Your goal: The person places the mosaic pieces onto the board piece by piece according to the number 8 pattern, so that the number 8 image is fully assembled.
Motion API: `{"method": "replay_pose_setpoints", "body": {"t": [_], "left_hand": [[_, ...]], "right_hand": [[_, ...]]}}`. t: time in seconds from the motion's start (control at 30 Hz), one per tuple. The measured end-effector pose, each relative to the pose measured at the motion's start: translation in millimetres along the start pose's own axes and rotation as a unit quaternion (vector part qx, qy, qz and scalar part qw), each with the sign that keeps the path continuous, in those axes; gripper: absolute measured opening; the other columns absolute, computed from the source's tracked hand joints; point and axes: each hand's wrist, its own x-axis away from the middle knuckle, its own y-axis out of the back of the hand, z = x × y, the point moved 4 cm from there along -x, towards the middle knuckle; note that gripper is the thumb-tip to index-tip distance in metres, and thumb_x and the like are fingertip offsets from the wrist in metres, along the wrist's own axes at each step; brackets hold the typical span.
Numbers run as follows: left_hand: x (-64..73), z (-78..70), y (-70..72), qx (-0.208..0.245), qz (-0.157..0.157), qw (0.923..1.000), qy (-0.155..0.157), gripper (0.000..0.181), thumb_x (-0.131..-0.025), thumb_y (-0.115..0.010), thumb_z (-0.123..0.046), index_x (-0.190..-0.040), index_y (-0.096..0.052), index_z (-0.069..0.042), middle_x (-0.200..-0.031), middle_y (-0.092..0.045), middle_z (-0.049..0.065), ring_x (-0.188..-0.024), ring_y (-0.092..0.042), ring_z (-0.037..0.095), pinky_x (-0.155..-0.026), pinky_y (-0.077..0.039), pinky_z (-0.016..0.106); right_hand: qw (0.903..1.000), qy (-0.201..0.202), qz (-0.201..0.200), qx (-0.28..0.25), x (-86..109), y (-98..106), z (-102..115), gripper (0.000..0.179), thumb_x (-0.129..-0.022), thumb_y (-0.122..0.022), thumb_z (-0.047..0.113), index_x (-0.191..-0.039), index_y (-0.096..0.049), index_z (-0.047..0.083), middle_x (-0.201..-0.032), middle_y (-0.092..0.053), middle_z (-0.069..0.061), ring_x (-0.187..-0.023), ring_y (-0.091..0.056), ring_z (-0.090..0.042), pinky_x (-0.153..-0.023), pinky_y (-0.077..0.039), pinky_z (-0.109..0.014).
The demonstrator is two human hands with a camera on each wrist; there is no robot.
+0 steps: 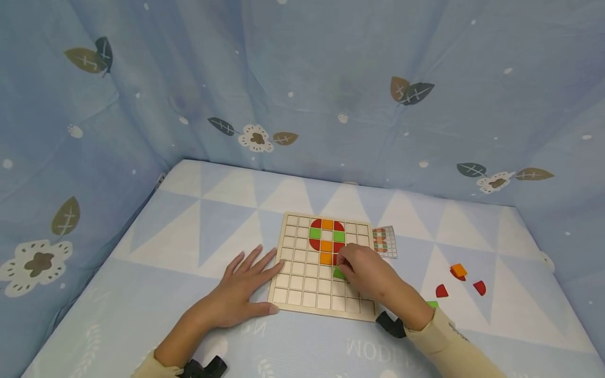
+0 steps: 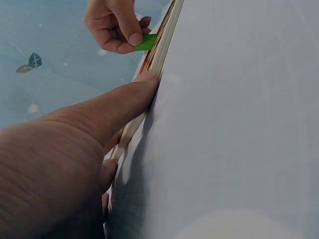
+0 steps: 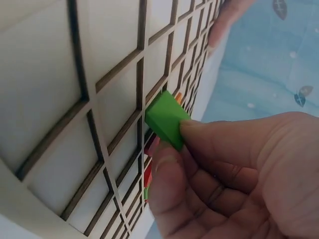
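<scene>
I read the board (image 1: 295, 283) as partly filled; loose pieces (image 1: 458, 270) lie unplaced. Right hand (image 1: 366, 268) pinches a tile (image 3: 168, 119); left hand (image 1: 243, 291), fingers spread, touches the board's edge.

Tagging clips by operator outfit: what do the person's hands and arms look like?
Left hand and right hand: no gloves or rings visible. Left sleeve and right sleeve are pale beige; the right has a dark marking, unreadable. A black fitting shows beside the left sleeve, another by the right.
</scene>
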Motion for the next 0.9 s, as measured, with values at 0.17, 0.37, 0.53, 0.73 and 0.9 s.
{"method": "replay_pose_setpoints", "body": {"t": [0.17,0.37,0.53,0.73,0.9], "left_hand": [[-0.6,-0.3,0.1,-0.002,0.000,1.0000,0.000,0.091,-0.090,-0.079,-0.050,-0.165,-0.036,-0.023,-0.174,-0.017,0.001,-0.161,-0.001,0.033,-0.124,0.003,0.058],[-0.4,-0.6,0.4,-0.001,0.002,1.0000,0.001,0.090,-0.090,-0.079,-0.050,-0.165,-0.037,-0.022,-0.174,-0.016,0.001,-0.161,-0.001,0.034,-0.124,0.003,0.059],[0.2,-1.8,1.8,0.001,0.003,1.0000,0.002,0.090,-0.090,-0.079,-0.049,-0.164,-0.038,-0.020,-0.174,-0.017,0.003,-0.160,-0.002,0.035,-0.123,0.002,0.060],[0.5,-1.3,0.2,0.010,-0.008,0.9999,-0.002,0.090,-0.089,-0.079,-0.051,-0.164,-0.038,-0.022,-0.174,-0.019,0.003,-0.161,-0.003,0.035,-0.123,0.002,0.060],[1.0,-0.4,0.1,0.022,-0.018,0.9996,-0.009,0.089,-0.088,-0.080,-0.049,-0.163,-0.040,-0.022,-0.173,-0.022,0.004,-0.160,-0.005,0.036,-0.122,0.003,0.059]], "right_hand": [[0.9996,0.026,0.002,-0.009,1.8,-1.7,1.7,0.011,-0.093,-0.075,-0.002,-0.094,-0.072,0.008,-0.091,-0.063,0.005,-0.080,-0.055,-0.012,-0.072,-0.054,-0.028],[0.9997,0.020,-0.013,-0.001,5.0,-4.4,0.1,0.009,-0.093,-0.077,0.001,-0.096,-0.074,0.009,-0.095,-0.064,0.005,-0.086,-0.057,-0.012,-0.079,-0.057,-0.032],[0.9996,0.010,-0.027,-0.005,8.2,-8.3,-2.7,0.012,-0.093,-0.077,0.001,-0.089,-0.072,0.011,-0.090,-0.058,0.007,-0.080,-0.053,-0.010,-0.070,-0.053,-0.026],[0.9989,0.018,-0.043,-0.004,14.9,-8.1,-5.9,0.013,-0.093,-0.077,0.001,-0.089,-0.071,0.012,-0.088,-0.056,0.008,-0.077,-0.052,-0.008,-0.067,-0.051,-0.024],[0.9961,-0.003,-0.081,-0.034,33.7,2.8,-15.4,0.012,-0.093,-0.078,0.003,-0.095,-0.074,0.014,-0.093,-0.063,0.011,-0.081,-0.058,-0.006,-0.073,-0.055,-0.027]]}}
